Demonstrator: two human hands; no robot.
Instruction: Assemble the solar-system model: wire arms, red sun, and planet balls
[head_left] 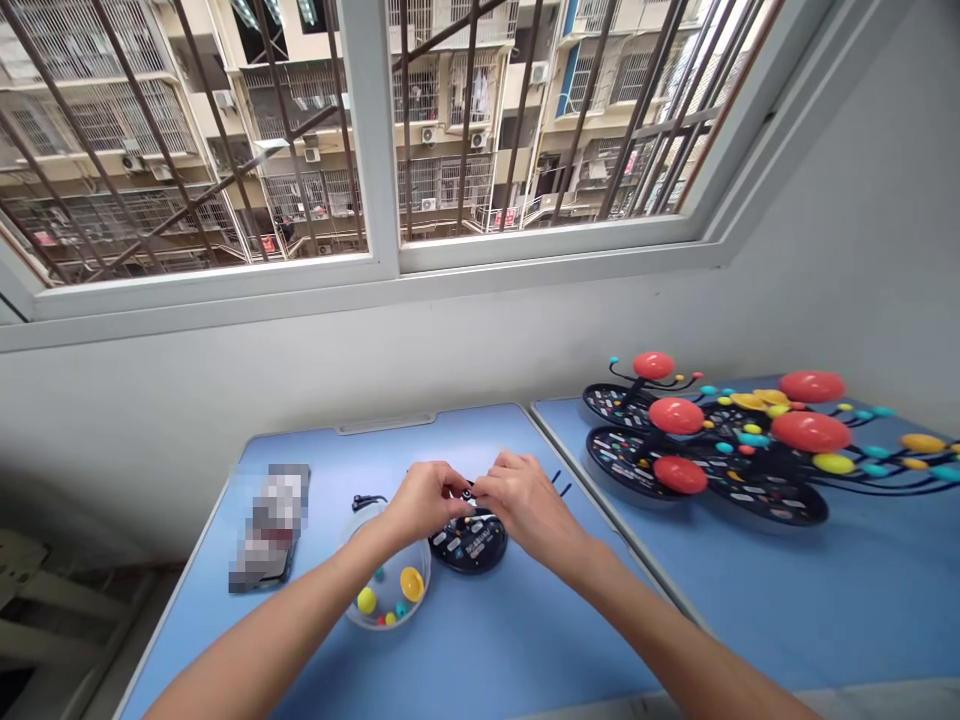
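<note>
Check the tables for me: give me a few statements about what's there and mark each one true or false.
The left hand and right hand are close together above a small black disc. True.
The clear bowl holds yellow and teal pieces. True.
The bowl stands on the right-hand table. False: it stands on the left table, to the left of the disc.
The large red balls are on the left table. False: they are part of black models on the right table.
The window has no bars. False: metal bars cross it.
</note>
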